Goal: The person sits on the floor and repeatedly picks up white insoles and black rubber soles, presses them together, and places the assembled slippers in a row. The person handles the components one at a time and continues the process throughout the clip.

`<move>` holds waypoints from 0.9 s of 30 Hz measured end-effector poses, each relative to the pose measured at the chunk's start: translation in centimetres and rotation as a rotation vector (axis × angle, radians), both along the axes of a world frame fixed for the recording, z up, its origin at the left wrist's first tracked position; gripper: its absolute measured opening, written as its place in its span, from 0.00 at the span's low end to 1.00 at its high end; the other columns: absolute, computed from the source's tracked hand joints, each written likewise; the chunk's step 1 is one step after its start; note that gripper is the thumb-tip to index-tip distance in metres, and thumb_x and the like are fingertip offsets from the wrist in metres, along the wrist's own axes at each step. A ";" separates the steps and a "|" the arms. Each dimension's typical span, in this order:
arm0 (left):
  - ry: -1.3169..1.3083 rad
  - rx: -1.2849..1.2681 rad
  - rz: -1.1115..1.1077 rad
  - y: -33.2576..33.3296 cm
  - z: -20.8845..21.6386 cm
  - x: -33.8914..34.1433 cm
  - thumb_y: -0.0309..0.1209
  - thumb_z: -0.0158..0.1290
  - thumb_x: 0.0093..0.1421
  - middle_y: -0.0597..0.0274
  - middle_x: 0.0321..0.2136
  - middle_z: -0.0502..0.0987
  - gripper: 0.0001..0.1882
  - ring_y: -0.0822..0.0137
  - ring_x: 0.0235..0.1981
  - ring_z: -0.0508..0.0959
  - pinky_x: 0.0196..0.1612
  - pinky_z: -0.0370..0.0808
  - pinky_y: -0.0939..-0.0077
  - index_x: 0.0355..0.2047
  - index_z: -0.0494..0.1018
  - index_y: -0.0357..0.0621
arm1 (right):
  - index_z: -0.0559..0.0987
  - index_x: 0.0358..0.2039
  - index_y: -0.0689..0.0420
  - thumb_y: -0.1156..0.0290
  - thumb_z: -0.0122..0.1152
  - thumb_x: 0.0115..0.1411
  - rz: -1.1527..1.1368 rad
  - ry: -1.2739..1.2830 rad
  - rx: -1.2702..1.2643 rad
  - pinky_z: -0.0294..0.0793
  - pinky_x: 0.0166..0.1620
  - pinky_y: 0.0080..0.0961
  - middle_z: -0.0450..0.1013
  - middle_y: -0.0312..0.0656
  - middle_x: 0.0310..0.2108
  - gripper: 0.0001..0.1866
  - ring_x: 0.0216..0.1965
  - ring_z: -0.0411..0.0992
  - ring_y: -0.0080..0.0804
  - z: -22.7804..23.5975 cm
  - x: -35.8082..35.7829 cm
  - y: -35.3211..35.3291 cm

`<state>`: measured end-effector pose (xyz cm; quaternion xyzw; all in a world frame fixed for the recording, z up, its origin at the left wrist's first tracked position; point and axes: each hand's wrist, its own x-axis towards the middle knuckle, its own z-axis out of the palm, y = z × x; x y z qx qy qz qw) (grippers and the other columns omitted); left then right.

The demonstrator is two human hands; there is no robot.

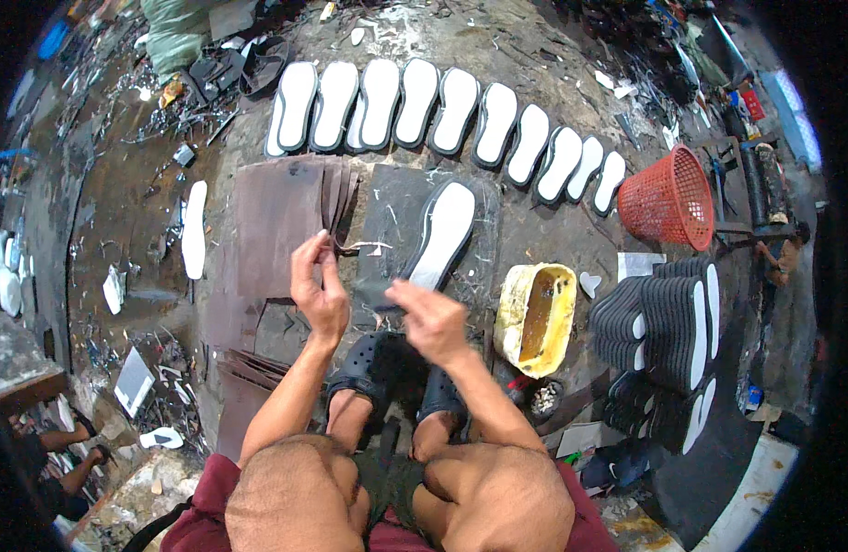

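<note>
A shoe sole [445,230], white on top with a dark edge, lies at a slant on a dark board [387,198] in front of me. My left hand [321,293] is raised left of it, over the edge of the brown sheets, with thumb and fingers pinched together. Whatever they hold, if anything, is too small to name. Close to the near end of the sole, my right hand [430,319] is closed. A blurred greyish piece shows beside its fingertips, and I cannot tell what it is. A thin pale strip [364,247] lies between the hands.
Several white-topped soles [380,103] curve along the far side. Brown sheets [281,212] are stacked left. To the right stand a yellow glue-stained container [509,336], a red basket [658,195] and stacked dark soles [668,331]. One white sole piece [195,230] lies far left. Scraps litter the floor.
</note>
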<state>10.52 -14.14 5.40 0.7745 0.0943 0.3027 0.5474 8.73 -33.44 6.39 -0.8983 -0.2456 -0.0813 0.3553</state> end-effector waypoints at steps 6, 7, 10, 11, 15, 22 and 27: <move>0.278 0.462 -0.521 -6.3 -5.4 -1.9 0.34 0.72 0.49 0.46 0.50 0.75 0.57 0.46 0.49 0.73 0.55 0.72 0.57 0.73 0.50 0.35 | 0.85 0.46 0.50 0.83 0.54 0.50 0.071 -0.066 -0.136 0.79 0.55 0.39 0.82 0.43 0.47 0.24 0.50 0.80 0.46 -1.0 13.1 -7.9; 0.289 0.517 -0.525 -6.9 -5.6 -1.8 0.32 0.72 0.49 0.44 0.49 0.73 0.59 0.45 0.48 0.72 0.55 0.72 0.58 0.74 0.47 0.32 | 0.86 0.45 0.50 0.83 0.53 0.50 0.117 -0.005 -0.151 0.79 0.55 0.39 0.82 0.42 0.47 0.24 0.50 0.79 0.46 -2.6 14.9 -8.5; 0.426 0.483 -0.586 -8.0 -5.7 -1.7 0.32 0.71 0.49 0.44 0.46 0.73 0.60 0.44 0.46 0.72 0.53 0.72 0.56 0.74 0.44 0.29 | 0.87 0.42 0.50 0.83 0.52 0.50 -0.018 0.215 -0.229 0.77 0.59 0.39 0.83 0.37 0.46 0.23 0.54 0.78 0.43 -3.8 19.7 -10.6; 0.440 0.483 -0.577 -7.9 -5.8 -1.7 0.32 0.71 0.49 0.44 0.45 0.73 0.60 0.45 0.45 0.71 0.53 0.72 0.56 0.73 0.44 0.29 | 0.87 0.42 0.49 0.83 0.53 0.49 -0.047 0.261 -0.266 0.74 0.62 0.41 0.83 0.36 0.46 0.23 0.56 0.77 0.43 -3.3 21.0 -10.3; 0.469 0.485 -0.569 -7.7 -5.6 -2.2 0.33 0.71 0.49 0.45 0.43 0.73 0.60 0.46 0.44 0.71 0.50 0.73 0.56 0.74 0.44 0.28 | 0.87 0.34 0.47 0.82 0.57 0.43 0.386 0.091 -0.349 0.54 0.75 0.49 0.83 0.31 0.45 0.20 0.64 0.70 0.36 -3.5 20.6 -10.2; 0.379 0.422 -0.538 -7.7 -6.8 -2.0 0.32 0.71 0.51 0.45 0.46 0.75 0.59 0.46 0.46 0.72 0.50 0.74 0.55 0.74 0.45 0.33 | 0.87 0.48 0.32 0.74 0.56 0.55 -0.160 0.335 -0.550 0.81 0.43 0.49 0.84 0.46 0.37 0.25 0.39 0.83 0.49 -1.7 14.2 -10.9; 0.254 0.369 -0.461 -7.6 -7.4 -3.0 0.27 0.72 0.48 0.43 0.62 0.64 0.59 0.41 0.59 0.72 0.60 0.74 0.57 0.75 0.48 0.41 | 0.84 0.49 0.42 0.72 0.56 0.57 -0.182 0.273 -0.431 0.82 0.40 0.50 0.83 0.45 0.37 0.20 0.36 0.83 0.51 -2.7 5.2 -5.8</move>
